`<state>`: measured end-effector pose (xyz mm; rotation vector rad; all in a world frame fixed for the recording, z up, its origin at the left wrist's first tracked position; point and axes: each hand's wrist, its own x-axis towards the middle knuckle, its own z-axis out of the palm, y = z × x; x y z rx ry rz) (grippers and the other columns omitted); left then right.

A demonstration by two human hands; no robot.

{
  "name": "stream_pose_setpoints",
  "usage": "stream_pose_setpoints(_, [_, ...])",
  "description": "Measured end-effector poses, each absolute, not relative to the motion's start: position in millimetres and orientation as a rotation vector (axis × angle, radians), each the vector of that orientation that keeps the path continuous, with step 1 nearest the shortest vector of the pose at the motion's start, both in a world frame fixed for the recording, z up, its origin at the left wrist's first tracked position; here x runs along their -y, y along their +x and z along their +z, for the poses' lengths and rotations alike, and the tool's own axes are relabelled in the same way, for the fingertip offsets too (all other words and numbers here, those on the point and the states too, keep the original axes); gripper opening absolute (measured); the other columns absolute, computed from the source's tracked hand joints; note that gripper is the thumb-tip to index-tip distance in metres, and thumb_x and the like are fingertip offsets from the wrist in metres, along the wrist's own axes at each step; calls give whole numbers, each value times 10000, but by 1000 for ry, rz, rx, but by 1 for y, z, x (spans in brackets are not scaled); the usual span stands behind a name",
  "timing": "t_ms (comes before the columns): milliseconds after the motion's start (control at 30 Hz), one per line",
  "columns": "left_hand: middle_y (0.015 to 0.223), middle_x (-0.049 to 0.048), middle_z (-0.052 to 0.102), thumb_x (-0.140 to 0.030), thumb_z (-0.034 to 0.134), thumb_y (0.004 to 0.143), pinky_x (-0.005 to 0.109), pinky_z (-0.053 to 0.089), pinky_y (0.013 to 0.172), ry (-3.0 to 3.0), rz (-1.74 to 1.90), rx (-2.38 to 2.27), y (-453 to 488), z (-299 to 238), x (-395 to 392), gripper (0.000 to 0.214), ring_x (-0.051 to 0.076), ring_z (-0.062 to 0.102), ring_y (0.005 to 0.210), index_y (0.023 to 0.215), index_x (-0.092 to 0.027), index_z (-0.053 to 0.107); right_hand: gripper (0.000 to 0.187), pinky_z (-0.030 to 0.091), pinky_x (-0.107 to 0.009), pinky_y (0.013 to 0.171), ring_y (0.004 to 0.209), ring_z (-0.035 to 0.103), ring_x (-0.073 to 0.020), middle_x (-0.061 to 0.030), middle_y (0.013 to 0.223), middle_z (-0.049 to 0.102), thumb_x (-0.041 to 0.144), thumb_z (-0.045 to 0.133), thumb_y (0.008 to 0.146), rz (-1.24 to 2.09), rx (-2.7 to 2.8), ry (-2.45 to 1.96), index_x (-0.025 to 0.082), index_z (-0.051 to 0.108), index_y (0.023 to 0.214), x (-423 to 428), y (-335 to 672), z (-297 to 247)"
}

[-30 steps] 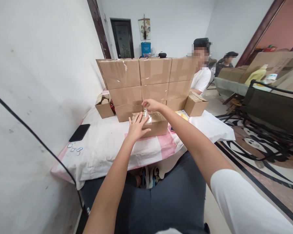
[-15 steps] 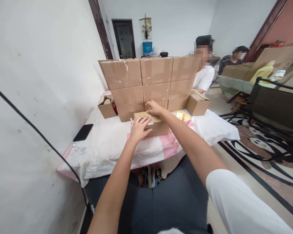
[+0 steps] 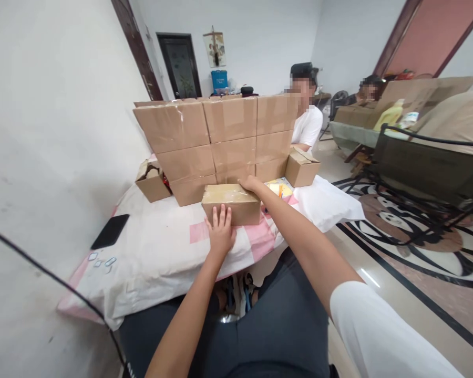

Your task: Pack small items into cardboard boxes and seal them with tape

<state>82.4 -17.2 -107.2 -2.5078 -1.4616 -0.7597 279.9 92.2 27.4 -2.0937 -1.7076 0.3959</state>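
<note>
A small taped cardboard box (image 3: 236, 198) lies on the table's pink-and-white cloth (image 3: 169, 247), right in front of me. My left hand (image 3: 219, 231) presses flat against its near side, fingers stretched upward. My right hand (image 3: 251, 184) rests on the box's far top edge, fingers curled over it, touching the stack behind. That stack of sealed cardboard boxes (image 3: 216, 142) stands three high like a wall at the back of the table.
An open carton (image 3: 153, 181) sits left of the stack, another small box (image 3: 301, 167) at its right. A black phone (image 3: 110, 231) and small tags (image 3: 100, 260) lie near the white wall. Two seated people (image 3: 308, 123) are beyond the table. A dark rack stands at right.
My left hand slid off the box's top down to its near side. My right hand lowered from pulling shiny tape above the box to its far edge. The view shifted right.
</note>
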Motion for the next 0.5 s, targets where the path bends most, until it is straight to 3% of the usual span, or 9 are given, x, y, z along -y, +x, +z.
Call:
stream_pose_setpoints(133, [1661, 122, 204, -313, 524, 902, 663, 64, 1225, -2445, -863, 1423, 76, -111, 15, 691, 394, 71, 1551, 1553, -150, 357, 349, 554, -311, 762, 808, 705, -216, -94, 907, 764, 493, 648, 872, 451, 1636, -1922, 160, 737, 925, -93, 312, 35])
stream_pose_setpoints(233, [1625, 137, 317, -316, 525, 907, 633, 72, 1238, -2369, -966, 1402, 74, -114, 14, 627, 384, 64, 1554, 1504, -139, 447, 369, 539, -270, 790, 887, 686, -186, -98, 1030, 749, 407, 462, 962, 299, 1472, -1811, 136, 700, 1040, -87, 367, 37])
stream_pose_setpoints(333, [1557, 161, 438, -301, 566, 892, 654, 92, 1223, -2323, -1042, 1302, 75, -117, 14, 604, 404, 119, 1543, 1469, -142, 488, 389, 533, -256, 724, 822, 676, -181, -134, 1002, 740, 308, 386, 937, 181, 1280, -1829, 82, 677, 1061, -82, 431, 24])
stream_pose_setpoints(400, [1456, 167, 560, -266, 614, 869, 640, 188, 1201, -2290, -1140, 1190, 75, -118, 14, 589, 403, 264, 1500, 1437, -150, 512, 346, 520, -243, 640, 682, 656, -161, -119, 880, 740, 277, 438, 886, 178, 1199, -1881, 69, 694, 993, -83, 463, 5])
stream_pose_setpoints(500, [1139, 142, 732, -153, 677, 819, 490, 431, 1065, -2260, -1347, 1013, 69, -119, 15, 456, 322, 563, 1258, 1270, -145, 609, 305, 513, -234, 604, 584, 633, -140, -83, 788, 734, 226, 489, 839, 205, 1154, -1955, 75, 717, 973, -91, 484, -33])
